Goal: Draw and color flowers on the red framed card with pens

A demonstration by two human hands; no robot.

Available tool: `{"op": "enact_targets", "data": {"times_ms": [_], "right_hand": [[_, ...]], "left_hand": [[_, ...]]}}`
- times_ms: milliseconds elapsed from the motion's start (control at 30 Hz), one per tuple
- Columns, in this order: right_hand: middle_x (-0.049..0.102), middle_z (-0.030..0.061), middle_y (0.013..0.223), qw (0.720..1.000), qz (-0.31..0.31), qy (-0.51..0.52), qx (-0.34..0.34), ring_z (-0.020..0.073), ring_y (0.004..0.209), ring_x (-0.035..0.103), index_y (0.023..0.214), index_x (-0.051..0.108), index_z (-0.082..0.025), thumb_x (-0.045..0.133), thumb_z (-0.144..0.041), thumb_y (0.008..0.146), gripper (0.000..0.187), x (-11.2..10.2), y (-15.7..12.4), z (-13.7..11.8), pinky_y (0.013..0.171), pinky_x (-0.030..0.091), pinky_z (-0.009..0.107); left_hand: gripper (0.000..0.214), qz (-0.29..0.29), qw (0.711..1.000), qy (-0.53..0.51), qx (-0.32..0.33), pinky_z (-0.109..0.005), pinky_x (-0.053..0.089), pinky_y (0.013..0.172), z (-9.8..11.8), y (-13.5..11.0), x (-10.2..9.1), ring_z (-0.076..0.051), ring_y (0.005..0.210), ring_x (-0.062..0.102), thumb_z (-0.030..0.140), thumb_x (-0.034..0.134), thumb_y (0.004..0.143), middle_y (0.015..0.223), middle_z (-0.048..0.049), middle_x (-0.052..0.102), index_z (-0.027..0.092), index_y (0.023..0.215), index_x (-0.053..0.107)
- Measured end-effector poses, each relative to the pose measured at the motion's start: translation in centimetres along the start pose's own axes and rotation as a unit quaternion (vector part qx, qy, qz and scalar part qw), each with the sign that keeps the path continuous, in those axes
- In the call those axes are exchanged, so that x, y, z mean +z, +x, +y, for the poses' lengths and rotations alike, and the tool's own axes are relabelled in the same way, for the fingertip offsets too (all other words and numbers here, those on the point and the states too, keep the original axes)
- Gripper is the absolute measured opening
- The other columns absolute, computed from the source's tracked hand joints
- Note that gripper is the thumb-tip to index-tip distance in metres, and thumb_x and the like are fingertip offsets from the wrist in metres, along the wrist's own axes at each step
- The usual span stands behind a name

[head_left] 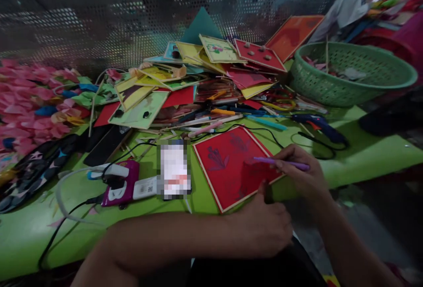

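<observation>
From here, the right hand (pixel 306 173) is pinched round a purple pen (pixel 300 166), which lies crosswise, pointing left over the red stick-framed card (pixel 236 168) on the table (pixel 29 238). The left hand (pixel 267 223) sits at the card's near edge; whether it grips, I can't tell.

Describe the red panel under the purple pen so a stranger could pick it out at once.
On the green tabletop, come toward the wearer from the heap of framed pictures. Right of the blurred phone lies a flat red panel with a pale border, the left hand at its near edge. Unlike the heap's red picture with stone-like lumps, it bears dark plant drawings.
</observation>
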State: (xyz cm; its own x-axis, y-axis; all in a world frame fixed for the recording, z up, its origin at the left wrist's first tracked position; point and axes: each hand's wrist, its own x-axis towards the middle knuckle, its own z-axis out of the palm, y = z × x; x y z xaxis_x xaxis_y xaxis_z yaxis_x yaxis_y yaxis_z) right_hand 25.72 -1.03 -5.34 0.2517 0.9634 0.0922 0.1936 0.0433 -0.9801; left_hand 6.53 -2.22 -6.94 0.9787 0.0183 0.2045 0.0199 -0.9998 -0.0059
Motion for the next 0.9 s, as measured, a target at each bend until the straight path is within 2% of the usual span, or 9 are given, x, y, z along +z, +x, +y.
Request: {"op": "enact_targets", "data": {"times_ms": [133, 300, 533, 733, 900], "right_hand": [[0.069, 0.0, 0.062, 0.999, 0.024, -0.028, -0.027, 0.0167, 0.053, 0.063, 0.074, 0.069, -0.025, 0.087, -0.04, 0.078, 0.023, 0.5, 0.0, -0.5, 0.048, 0.047, 0.027], [0.07, 0.0009, 0.06, 0.998, 0.038, -0.049, -0.018, 0.0185, 0.051, 0.063, 0.072, 0.069, -0.025, 0.088, -0.044, 0.075, 0.027, 0.7, 0.0, -0.8, 0.047, 0.048, 0.029], [0.07, 0.0007, 0.061, 0.997, 0.033, -0.072, -0.024, 0.0186, 0.051, 0.063, 0.071, 0.068, -0.026, 0.086, -0.044, 0.077, 0.026, 0.8, -0.1, -0.9, 0.047, 0.048, 0.03], [0.073, 0.002, 0.067, 0.996, 0.032, -0.084, -0.011, 0.0202, 0.056, 0.064, 0.077, 0.07, -0.026, 0.086, -0.048, 0.079, 0.027, 0.4, -0.2, 0.1, 0.05, 0.048, 0.031], [0.072, 0.0018, 0.067, 0.997, 0.03, -0.077, -0.005, 0.0206, 0.057, 0.064, 0.076, 0.07, -0.027, 0.085, -0.046, 0.08, 0.024, 0.4, -0.3, -0.2, 0.051, 0.049, 0.032]], "left_hand": [[0.035, 0.031, 0.997, -0.063, 0.013, -0.063, 0.034, 0.121, -0.3, -0.2, -0.1, -0.017, 0.093, 0.063, 0.035, 0.044, 0.107, 0.097, -0.0025, 0.072, 0.019, 0.098, 0.073], [0.034, 0.033, 0.996, -0.076, 0.014, -0.063, 0.029, 0.124, -0.3, -0.2, 0.5, -0.018, 0.098, 0.063, 0.035, 0.045, 0.106, 0.097, -0.0011, 0.072, 0.019, 0.097, 0.074], [0.028, 0.046, 0.996, -0.079, 0.02, -0.066, 0.035, 0.119, -0.4, -0.1, 0.4, -0.018, 0.091, 0.063, 0.036, 0.053, 0.102, 0.093, -0.0028, 0.072, 0.02, 0.093, 0.074], [0.029, 0.034, 0.994, -0.099, 0.015, -0.065, 0.04, 0.115, -0.3, 0.0, 0.5, -0.018, 0.091, 0.063, 0.036, 0.053, 0.102, 0.092, -0.0036, 0.071, 0.02, 0.093, 0.075], [0.03, 0.04, 0.994, -0.102, 0.012, -0.066, 0.043, 0.111, -0.3, 0.1, 0.5, -0.019, 0.09, 0.063, 0.037, 0.054, 0.102, 0.092, -0.0044, 0.071, 0.018, 0.093, 0.075]]}}
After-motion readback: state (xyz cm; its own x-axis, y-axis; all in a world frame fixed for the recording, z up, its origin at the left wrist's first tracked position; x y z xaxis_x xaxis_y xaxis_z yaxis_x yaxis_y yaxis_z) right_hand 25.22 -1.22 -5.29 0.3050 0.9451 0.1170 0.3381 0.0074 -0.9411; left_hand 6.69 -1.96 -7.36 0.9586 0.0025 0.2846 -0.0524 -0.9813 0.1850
